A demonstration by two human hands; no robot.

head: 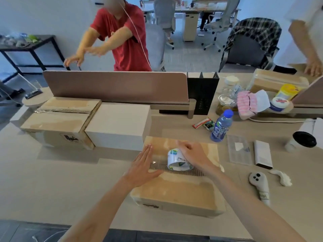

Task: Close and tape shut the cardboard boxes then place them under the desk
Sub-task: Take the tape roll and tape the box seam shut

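Clear tape stretches from the roll [178, 160], which your right hand [194, 154] grips with fingers curled over its top, back to your left hand [143, 165], pressing flat and straight-fingered on the stuck end. Both rest on the cardboard box [174, 191], on the desk [70, 180] just before you. Its seam [197, 172] runs left to right. The untaped stretch lies right of the roll, so the pull likely goes rightward.

Single view, head-worn wide-angle camera, facing forward and down over the desk [61, 180] from its near edge, close above left hand [142, 165], right hand [194, 154] and cardboard box [174, 191], partition [115, 84] at far edge, office beyond.
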